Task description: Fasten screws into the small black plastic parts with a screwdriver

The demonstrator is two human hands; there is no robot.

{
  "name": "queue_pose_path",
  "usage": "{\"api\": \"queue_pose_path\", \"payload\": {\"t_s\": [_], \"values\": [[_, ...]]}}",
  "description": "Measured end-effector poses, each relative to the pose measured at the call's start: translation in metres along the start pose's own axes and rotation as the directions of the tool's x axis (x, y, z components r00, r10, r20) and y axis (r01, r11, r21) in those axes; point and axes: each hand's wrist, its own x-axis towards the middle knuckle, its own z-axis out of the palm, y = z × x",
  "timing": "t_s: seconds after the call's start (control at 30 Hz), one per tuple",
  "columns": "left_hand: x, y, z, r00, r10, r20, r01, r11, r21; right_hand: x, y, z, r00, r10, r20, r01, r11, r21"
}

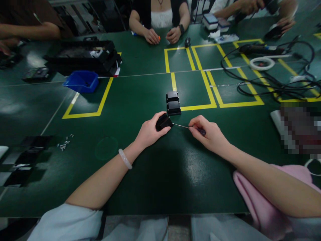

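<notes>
Near the middle of the green table, my left hand [153, 131] grips a small black block [164, 123], thumb in front and fingers behind. My right hand [207, 132] is closed round the dark handle of a screwdriver [181, 126]. Its thin metal shaft points left, and the tip meets the right side of the block. Just beyond the block stand two black blocks [173, 102] in a row, with small shiny screws along their sides. A small pile of screws [65, 143] lies to the left.
Black parts [32, 155] lie at the left, a blue bin [82, 81] and black trays [82, 57] farther back. Cables [271, 83] spread over the right. A pink cloth [253, 190] lies under my right forearm. Other people sit across the table.
</notes>
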Motion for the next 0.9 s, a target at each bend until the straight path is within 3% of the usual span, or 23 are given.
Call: {"api": "queue_pose_path", "payload": {"t_s": [0.9], "values": [[-0.0003, 0.0014, -0.0011, 1.000, -0.006, 0.016, 0.006, 1.000, -0.003, 0.0018, 0.0003, -0.0017, 0.997, 0.074, -0.023, -0.073, 0.997, 0.040]]}}
